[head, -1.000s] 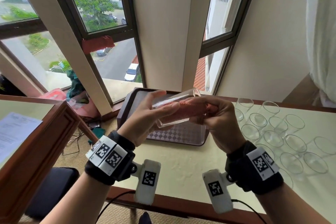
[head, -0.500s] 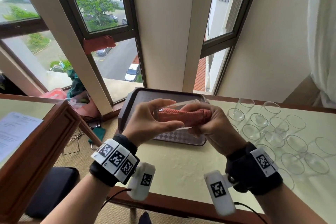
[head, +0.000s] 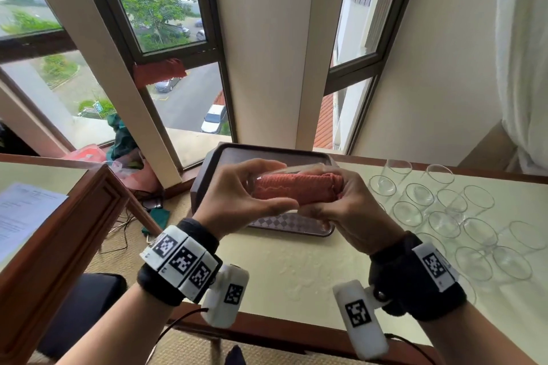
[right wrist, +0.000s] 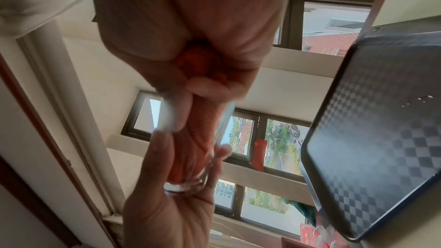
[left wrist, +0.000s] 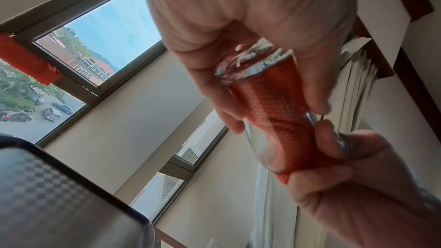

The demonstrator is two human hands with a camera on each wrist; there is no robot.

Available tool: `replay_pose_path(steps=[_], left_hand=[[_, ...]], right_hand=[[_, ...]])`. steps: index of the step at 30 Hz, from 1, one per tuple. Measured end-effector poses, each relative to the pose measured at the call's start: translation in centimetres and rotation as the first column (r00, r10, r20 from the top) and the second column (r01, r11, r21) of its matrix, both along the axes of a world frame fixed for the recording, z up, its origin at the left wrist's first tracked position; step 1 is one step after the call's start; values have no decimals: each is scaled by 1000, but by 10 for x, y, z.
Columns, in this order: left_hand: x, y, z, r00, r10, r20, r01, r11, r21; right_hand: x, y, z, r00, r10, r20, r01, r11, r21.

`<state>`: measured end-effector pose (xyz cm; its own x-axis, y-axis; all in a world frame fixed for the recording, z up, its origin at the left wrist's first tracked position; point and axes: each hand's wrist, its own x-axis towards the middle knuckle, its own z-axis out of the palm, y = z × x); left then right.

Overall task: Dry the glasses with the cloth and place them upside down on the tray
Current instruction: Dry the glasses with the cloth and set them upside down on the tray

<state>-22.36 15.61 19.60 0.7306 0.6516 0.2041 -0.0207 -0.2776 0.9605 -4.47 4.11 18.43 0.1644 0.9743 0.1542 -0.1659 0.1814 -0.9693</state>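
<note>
Clear cylindrical glass (head: 292, 187), lying horizontal, stuffed with ribbed red cloth (head: 296, 191). Left hand (head: 237, 201) cups its base at 9 o'clock; right hand (head: 344, 207) grasps the cloth at 3 o'clock.

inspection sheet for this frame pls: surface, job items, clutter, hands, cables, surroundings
Surface: pale table, wood edging.
Job's things: glass held sideways above tray, red cloth stuffed inside; tray shows no glasses; upright glasses right of the tray.
Clutter: papers on left desk.
Grippers: left hand grips the glass; right hand grips the cloth.
Cables: wrist leads; floor wires.
Surroundings: windows, curtain.
</note>
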Motion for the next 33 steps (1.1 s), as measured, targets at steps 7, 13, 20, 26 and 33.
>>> replay_pose_path(steps=[7,13,20,26,33], left_hand=[[3,2,5,999,-23,42,33,961,-275],[2,4,9,994,-48,100,78,943,-324],[-5,-5,9,996,-40,78,21,971,237],[0,-7,11,994,-1,107,16,989,-147],[-2,-9,14,992,14,123,3,991,-137]], right_hand=[[-6,4,8,987,-129,-96,138,985,99],[-5,5,16,981,-124,147,104,985,140],[-8,-2,21,1000,4,-9,-3,993,116],[-6,1,18,986,-160,-42,164,977,135],[-6,2,24,989,-111,96,105,992,64]])
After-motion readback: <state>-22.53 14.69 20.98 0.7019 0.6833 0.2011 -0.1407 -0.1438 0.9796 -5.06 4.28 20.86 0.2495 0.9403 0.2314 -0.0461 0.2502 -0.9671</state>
